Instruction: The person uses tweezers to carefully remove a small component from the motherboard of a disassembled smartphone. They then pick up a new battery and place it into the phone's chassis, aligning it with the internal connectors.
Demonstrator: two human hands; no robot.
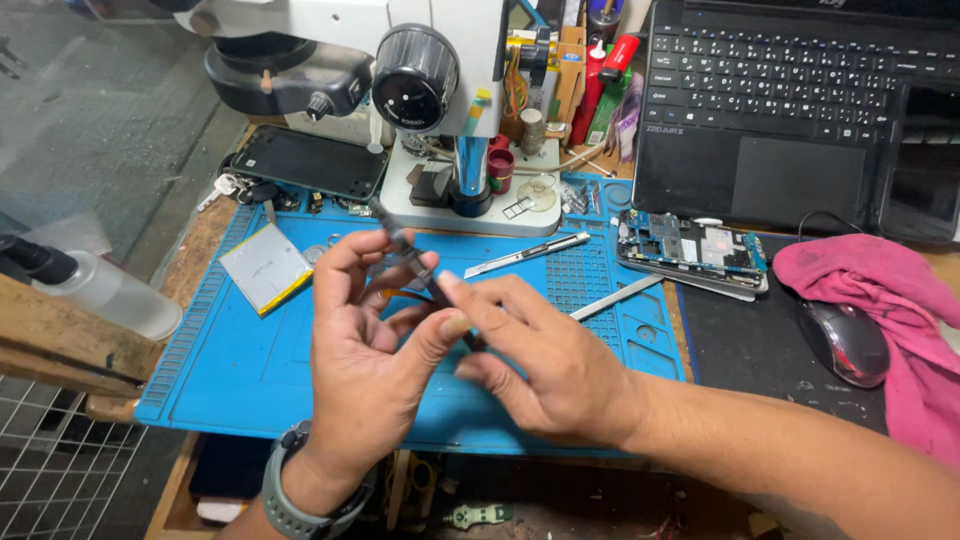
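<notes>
Both hands are meeting over the blue work mat [250, 370] around a thin dark screwdriver [400, 240], which is slanting up and away toward the microscope base [480, 205]. The left hand [365, 350] is pinching the shaft between thumb and fingertips, its grip clamped on the tool; the right hand [540, 365] is closing thumb and forefinger on the lower end, where something small and orange is showing between the fingers, too hidden to identify. Whether the right grip is fully tight on the tool cannot be told.

The likeliest trouble, in my judgement, is a slip: the tool is thin and held only at the fingertips, so a twist from one hand could be flicking it out of the other and sending the tip toward the dark phone [308, 160] or the silver battery pouch [265, 268], which would be dangerous to puncture. Any loose part dropping from the fingers could be rolling off the near edge of the surface. The bare circuit board [690, 245], the metal tweezers [525, 255] and the mouse [845, 340] on the pink cloth [900, 300] are lying well apart, out of that path
</notes>
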